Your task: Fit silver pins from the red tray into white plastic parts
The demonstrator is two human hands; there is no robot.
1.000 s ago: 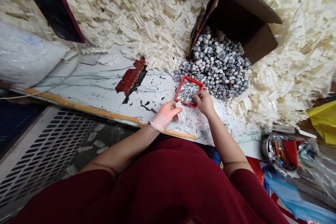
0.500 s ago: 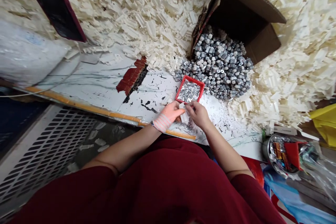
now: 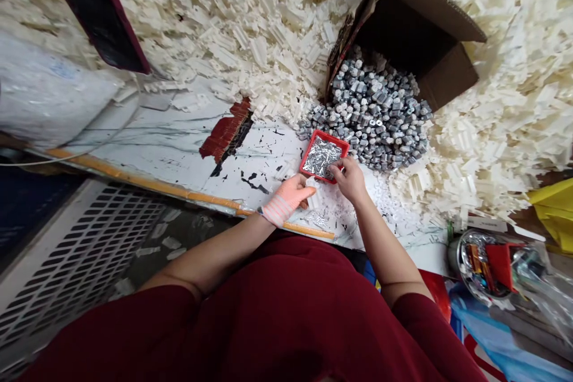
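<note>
My left hand point(image 3: 290, 196), in an orange-pink glove with white stripes at the wrist, is closed on a white plastic piece point(image 3: 313, 197) near the table's front edge. Bare and bent at the fingers, my right hand point(image 3: 350, 180) reaches over the near right corner of a small red tray point(image 3: 306, 159). Its fingertips touch the small silvery metal pins point(image 3: 323, 155) that fill the tray. Whether a pin is between those fingertips is too small to tell. A few loose pins point(image 3: 319, 220) lie on the table below the left hand.
Behind the tray, grey and white cylindrical parts point(image 3: 376, 113) spill from a tipped cardboard box point(image 3: 447, 77). Heaps of white plastic pieces point(image 3: 250, 24) cover the back and right. A phone-like dark slab point(image 3: 101, 18) stands at upper left. A metal bowl point(image 3: 455, 256) of odds and ends is at right.
My right hand has moved away from the white plastic piece, up and right to the pins in the red tray. The left hand has stayed in place with the piece.
</note>
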